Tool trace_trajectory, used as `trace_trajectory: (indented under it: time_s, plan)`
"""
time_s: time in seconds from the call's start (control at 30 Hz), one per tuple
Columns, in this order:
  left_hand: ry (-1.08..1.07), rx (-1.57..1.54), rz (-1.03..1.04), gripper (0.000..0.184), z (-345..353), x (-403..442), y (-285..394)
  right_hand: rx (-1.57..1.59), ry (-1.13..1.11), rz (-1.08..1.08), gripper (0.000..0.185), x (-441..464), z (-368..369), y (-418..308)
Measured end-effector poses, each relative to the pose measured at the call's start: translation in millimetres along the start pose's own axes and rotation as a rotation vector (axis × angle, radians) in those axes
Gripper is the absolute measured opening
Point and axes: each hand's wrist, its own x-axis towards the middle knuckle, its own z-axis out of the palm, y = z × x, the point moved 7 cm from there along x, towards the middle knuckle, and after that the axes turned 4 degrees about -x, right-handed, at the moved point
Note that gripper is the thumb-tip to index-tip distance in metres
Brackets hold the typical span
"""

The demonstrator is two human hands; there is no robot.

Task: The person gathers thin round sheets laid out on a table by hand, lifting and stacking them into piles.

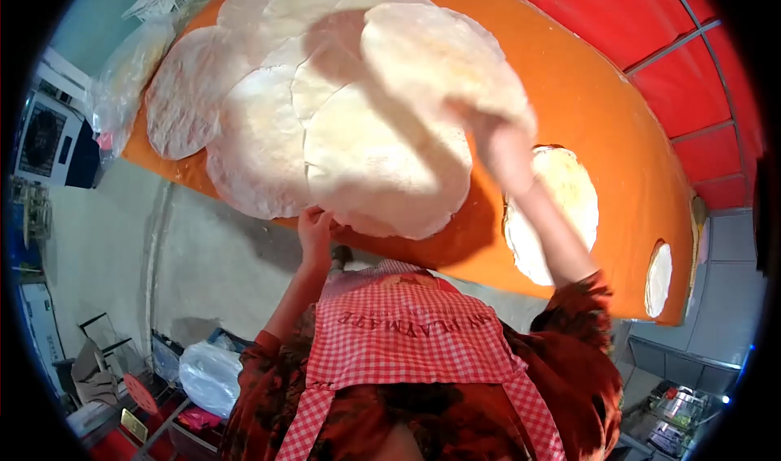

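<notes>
Above the right part of the orange table, my right hand (492,135) grips the near edge of a thin round flatbread (439,54). This round is raised and casts a shadow on the flatbreads below; the hand is somewhat blurred. My left hand (315,227) is at the table's near edge, its fingers pinched at the rim of a large pale flatbread (382,164). Another flatbread (256,144) lies left of that one, and a browner flatbread (187,95) sits at the far left. Several more overlap behind them. The left fingertips are partly hidden.
The orange table (561,78) curves across the view. A stack of flatbreads (561,209) lies under my right forearm, with another round (658,278) near the right end. A clear plastic bag (130,74) hangs at the left edge. Red tiles (606,13) cover the wall behind.
</notes>
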Motion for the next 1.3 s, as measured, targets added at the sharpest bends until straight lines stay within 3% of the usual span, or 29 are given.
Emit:
trace_trajectory:
  time_s: [0.07, 0.13, 0.17, 0.2, 0.3, 0.33, 0.47, 0.6, 0.73, 1.03, 1.07, 1.1, 1.13, 1.17, 1.2, 1.23, 1.27, 1.3]
  plan:
    - [-0.014, -0.011, -0.112, 0.023, -12, 9, -4, 0.094, -0.031, -0.056, 0.03, -46, 44, -69]
    - [-0.088, -0.027, -0.156, 0.02, -11, 12, 2, 0.183, -0.212, 0.018, 0.027, -95, 119, -106]
    - [-0.125, -0.03, -0.187, 0.019, -12, 11, 2, 0.247, 0.05, -0.076, 0.024, -111, 137, -121]
    - [-0.231, -0.018, -0.134, 0.015, -10, 17, 3, 0.206, 0.053, -0.049, 0.024, -110, 135, -129]
    - [-0.275, 0.049, -0.21, 0.012, -11, 19, 2, 0.268, 0.017, 0.029, 0.028, -99, 117, -133]
    - [-0.296, 0.053, -0.213, 0.012, -10, 16, 9, 0.228, -0.148, 0.104, 0.028, -105, 129, -123]
    - [-0.362, 0.0, -0.277, 0.013, -12, 26, -4, 0.144, 0.008, 0.126, 0.028, -86, 93, -136]
    - [-0.395, -0.021, -0.346, 0.014, -2, 13, 13, 0.16, -0.076, 0.166, 0.038, -111, 134, -167]
    - [-0.415, -0.016, -0.405, 0.016, -2, 10, 8, 0.074, -0.019, 0.158, 0.043, -124, 152, -169]
    - [-0.458, -0.127, -0.387, 0.02, -6, 1, 22, 0.188, -0.044, 0.14, 0.042, -111, 132, -166]
    - [-0.468, -0.05, -0.215, 0.021, -9, 9, 26, 0.285, -0.01, 0.122, 0.038, -107, 134, -155]
    - [-0.473, 0.024, -0.041, 0.022, -15, 19, 26, 0.256, -0.23, 0.285, 0.03, -109, 144, -134]
    - [-0.472, 0.099, 0.135, 0.024, -22, 26, 33, 0.369, -0.08, 0.353, 0.023, -112, 150, -99]
    - [-0.359, 0.403, 0.422, 0.028, -26, 35, 59, 0.401, -0.066, 0.441, 0.021, -94, 116, -75]
    - [-0.322, 0.463, 0.62, 0.029, -12, 23, 108, 0.338, 0.003, 0.357, 0.022, -69, 64, -59]
    - [-0.277, 0.515, 0.727, 0.028, -12, 43, 124, 0.348, -0.102, 0.51, 0.018, -59, 28, -39]
    - [-0.239, 0.491, 0.695, 0.026, -5, 52, 145, 0.28, -0.116, 0.525, 0.016, -45, -22, -31]
    - [-0.258, 0.549, 0.74, 0.026, 1, 75, 152, 0.393, 0.012, 0.618, 0.014, -43, -61, -18]
